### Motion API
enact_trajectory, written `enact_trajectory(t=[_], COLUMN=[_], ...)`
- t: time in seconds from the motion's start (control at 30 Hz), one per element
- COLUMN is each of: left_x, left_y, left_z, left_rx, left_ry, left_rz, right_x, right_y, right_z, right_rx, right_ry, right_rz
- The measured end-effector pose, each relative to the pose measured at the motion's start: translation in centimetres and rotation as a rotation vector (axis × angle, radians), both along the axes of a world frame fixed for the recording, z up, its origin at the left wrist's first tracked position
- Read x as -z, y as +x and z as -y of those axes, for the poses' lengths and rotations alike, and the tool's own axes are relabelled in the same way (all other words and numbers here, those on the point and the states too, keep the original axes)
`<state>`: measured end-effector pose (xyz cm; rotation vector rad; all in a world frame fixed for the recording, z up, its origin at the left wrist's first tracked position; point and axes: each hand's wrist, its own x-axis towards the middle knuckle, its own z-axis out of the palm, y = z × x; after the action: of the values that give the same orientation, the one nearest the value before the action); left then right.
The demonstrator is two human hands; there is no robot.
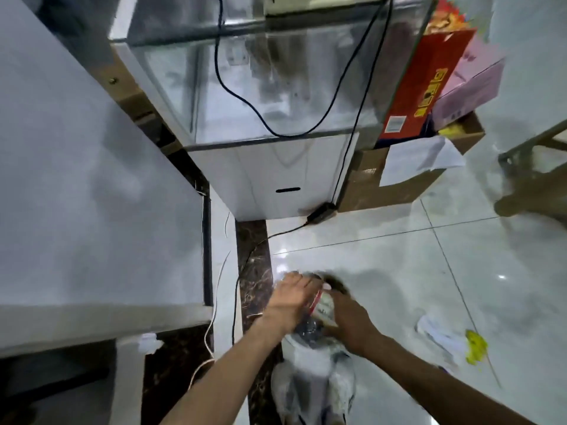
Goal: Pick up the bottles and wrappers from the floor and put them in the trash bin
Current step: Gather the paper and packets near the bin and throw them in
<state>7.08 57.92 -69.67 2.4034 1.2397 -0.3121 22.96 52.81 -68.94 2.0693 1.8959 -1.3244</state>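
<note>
**Both hands on a bottle above the floor tiles**

The left hand (291, 297) and the right hand (349, 323) are meeting low in the view, and a bottle (319, 311) with a red-and-white label is sitting between them. The picture is blurring here; the left grip is curling over the bottle's upper part, and the right grip is wrapping its lower side. Whether a trash bin is showing below them I cannot tell; a pale, smeared shape is lying under the hands.

On the floor (399, 256) to the right, a white wrapper (435, 329) and a yellow scrap (475, 346) are lying just beside each other, well apart from the hands. A brown cardboard box (395, 188) is holding a red carton (420, 87) and a pink box (469, 90), tilted. A glass tank (260, 81) is standing on a white cabinet (276, 173), with a black cable (233, 87) trailing over it. Open tiles are stretching right of the hands; a white tabletop (92, 179) is edging in on the left.
</note>
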Motion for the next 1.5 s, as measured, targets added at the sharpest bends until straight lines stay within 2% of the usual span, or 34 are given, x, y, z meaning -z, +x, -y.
enact_trajectory(t=[0.1,0.17,0.27,0.33,0.43,0.53,0.63,0.83,0.97,1.13,1.23,1.33,1.5], left_x=[10.7,15.5,21.6,24.1,24.2,22.0,17.3,3.5,-8.5,-27.2,-37.7,-45.3,-52.7], left_y=[-0.2,0.0,0.1,0.4,0.8,0.9,1.2,2.6,4.2,6.8,8.5,10.2,14.2], left_z=[-0.7,-0.2,0.5,0.8,0.2,-1.1,-3.7,-9.9,-13.1,-15.7,-14.9,-12.2,-4.6], left_rx=[-0.026,-0.016,0.021,-0.007,0.047,-0.127,-0.248,-0.266,-0.226,-0.17,-0.098,-0.016,0.135], left_ry=[-0.029,-0.092,-0.16,-0.199,-0.193,-0.217,-0.282,-0.297,-0.14,0.081,0.251,0.419,0.513], left_rz=[-0.012,-0.06,-0.156,-0.106,-0.065,0.032,-0.015,-0.154,-0.17,-0.135,-0.117,-0.071,0.088], right_x=[10.5,15.8,22.4,24.7,25.5,22.8,18.1,4.7,-6.7,-25.4,-36.0,-44.1,-52.5], right_y=[0.1,0.5,0.3,0.0,-0.2,-0.3,-0.1,1.3,2.6,5.3,8.0,11.2,16.7], right_z=[0.0,0.7,1.8,1.9,1.2,-1.1,-5.1,-11.7,-15.4,-18.6,-17.0,-12.6,0.9], right_rx=[0.037,0.108,0.069,0.069,0.066,0.124,0.147,0.149,0.034,0.008,0.029,0.089,0.338], right_ry=[-0.032,-0.032,0.079,0.14,0.166,0.074,-0.023,-0.044,0.029,0.181,0.278,0.351,0.467], right_rz=[-0.073,-0.166,-0.17,-0.155,-0.187,-0.227,-0.199,-0.217,-0.156,-0.072,-0.017,0.082,0.248])
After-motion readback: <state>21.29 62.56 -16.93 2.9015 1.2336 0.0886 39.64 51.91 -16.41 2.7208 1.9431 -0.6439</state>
